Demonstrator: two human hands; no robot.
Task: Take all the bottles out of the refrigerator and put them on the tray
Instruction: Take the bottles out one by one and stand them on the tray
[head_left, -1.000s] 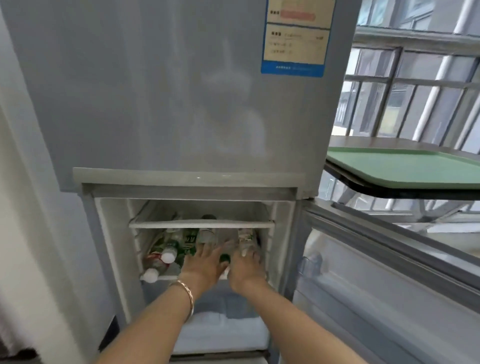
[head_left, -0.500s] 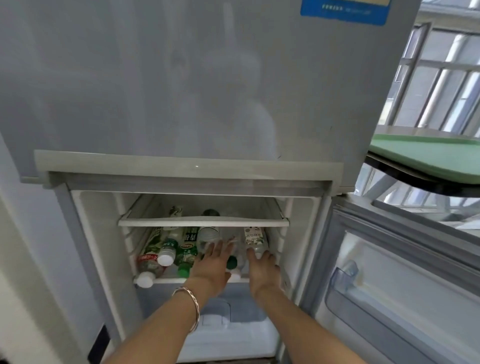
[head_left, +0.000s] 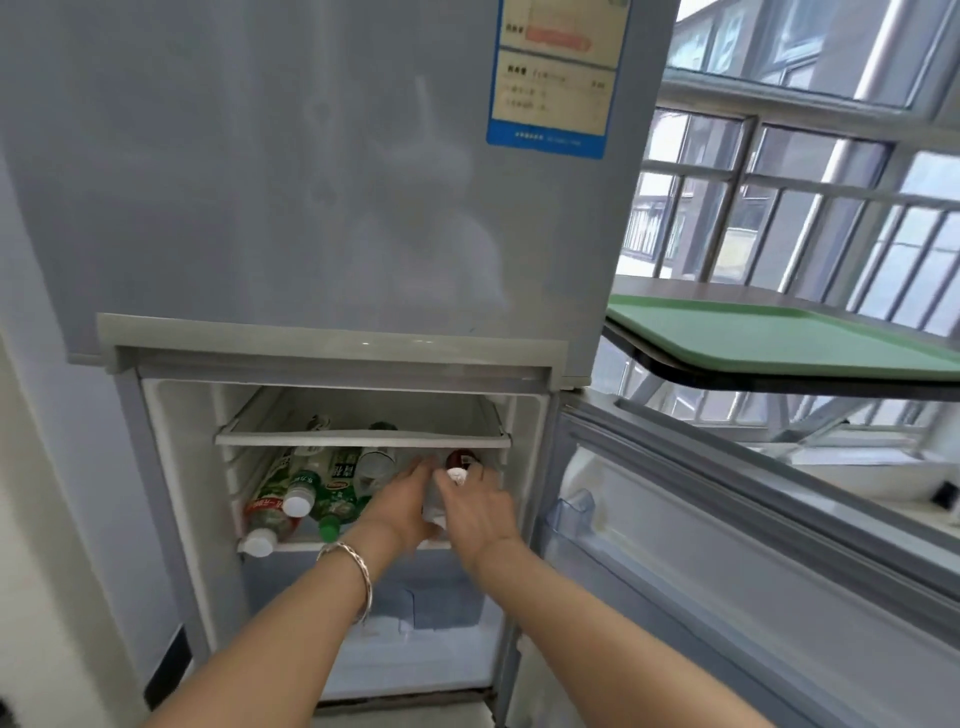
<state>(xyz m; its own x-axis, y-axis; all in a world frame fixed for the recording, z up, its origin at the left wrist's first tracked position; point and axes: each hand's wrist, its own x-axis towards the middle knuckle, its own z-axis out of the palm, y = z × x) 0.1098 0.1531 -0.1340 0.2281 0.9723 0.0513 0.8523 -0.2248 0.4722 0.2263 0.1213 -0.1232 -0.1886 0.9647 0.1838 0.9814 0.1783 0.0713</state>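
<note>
The refrigerator's lower compartment (head_left: 171, 467) stands open. Several plastic bottles lie on their sides on its middle shelf: a red-labelled one with a white cap (head_left: 265, 514), a green-labelled one with a green cap (head_left: 335, 499) and a clear one (head_left: 374, 467). My left hand (head_left: 400, 506) reaches in with its fingers stretched over the clear bottles. My right hand (head_left: 475, 512) curls around a bottle whose white cap (head_left: 456, 474) pokes out between thumb and fingers. The green tray (head_left: 779, 338) lies bare on a table to the right, above the open door.
The open lower door (head_left: 727, 545) swings out to the right under the dark table edge (head_left: 779, 382). A glass shelf (head_left: 363, 440) sits just above the bottles, a clear drawer (head_left: 415, 608) below. A barred window (head_left: 779, 208) is behind the table.
My right hand has moved up and closed round a white-capped bottle at the right end of the shelf. My left hand has shifted right beside it. The view has swung right.
</note>
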